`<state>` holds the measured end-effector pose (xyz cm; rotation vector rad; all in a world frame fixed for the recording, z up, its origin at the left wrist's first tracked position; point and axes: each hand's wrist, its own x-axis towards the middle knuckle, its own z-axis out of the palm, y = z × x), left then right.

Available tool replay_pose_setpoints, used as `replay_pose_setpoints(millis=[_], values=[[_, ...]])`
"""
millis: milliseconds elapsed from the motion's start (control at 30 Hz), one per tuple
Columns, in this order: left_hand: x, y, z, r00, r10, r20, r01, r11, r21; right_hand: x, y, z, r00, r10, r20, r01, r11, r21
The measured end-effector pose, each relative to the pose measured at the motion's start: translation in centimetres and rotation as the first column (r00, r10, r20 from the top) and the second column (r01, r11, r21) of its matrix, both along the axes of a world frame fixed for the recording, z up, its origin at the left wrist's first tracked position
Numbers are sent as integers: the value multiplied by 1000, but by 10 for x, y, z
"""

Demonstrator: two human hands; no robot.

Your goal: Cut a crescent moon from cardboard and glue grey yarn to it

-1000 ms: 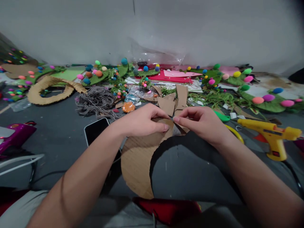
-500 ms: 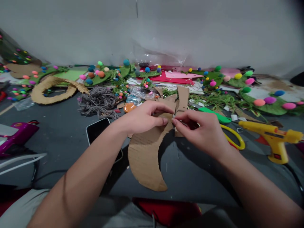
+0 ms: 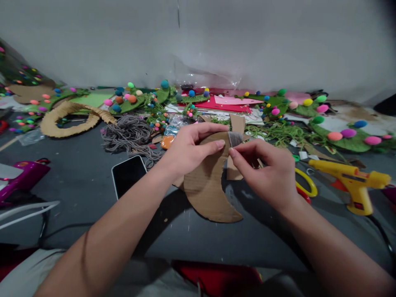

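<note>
A brown cardboard crescent point(image 3: 207, 185) is held above the dark table, its lower tip pointing right. My left hand point(image 3: 198, 146) grips its upper part, thumb on the near face and fingers over the top edge. Grey yarn point(image 3: 235, 139) is wrapped in a band around the crescent's upper right end. Beside that band, my right hand point(image 3: 266, 167) is closed in a pinch at the crescent's inner edge, thumb and forefinger on the yarn. The strand inside the right hand is mostly hidden.
A yellow glue gun point(image 3: 355, 181) and yellow-handled scissors point(image 3: 306, 181) lie at right. A phone point(image 3: 128, 175), tangled grey yarn point(image 3: 128, 136) and a tan ring point(image 3: 69, 119) lie left. Felt leaves with coloured pom-poms point(image 3: 348, 134) line the back. A purple glue gun point(image 3: 26, 181) is far left.
The crescent has turned and its lower tip has swung right and up. The grey band at its upper end has come into view. Both hands remain on the work.
</note>
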<state>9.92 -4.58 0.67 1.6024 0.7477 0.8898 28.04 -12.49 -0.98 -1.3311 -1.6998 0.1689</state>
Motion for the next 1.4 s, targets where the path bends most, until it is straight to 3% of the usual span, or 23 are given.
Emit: replay_pose_setpoints(millis=[233,467,633,967,1267,1400], values=[[-1,1,-5,989,60,137,-69,996,59,-1,-1,3,993,-22,-118,14,998,-69],[-3,3,-8,969,20,244,-10,999,-42,2,6,9,895,79,-440,-198,953,-230],[-3,3,-10,963,10,270,14,996,-87,6,7,8,836,93,-540,-278,921,-272],[-1,1,-9,962,1,273,56,978,-199,7,6,9,825,124,-551,-305,919,-250],[5,0,-13,993,-113,31,112,993,25,5,4,11,879,148,-454,-254,950,-181],[2,0,-13,990,-142,-27,141,989,-45,4,4,11,914,118,-387,-209,957,-201]])
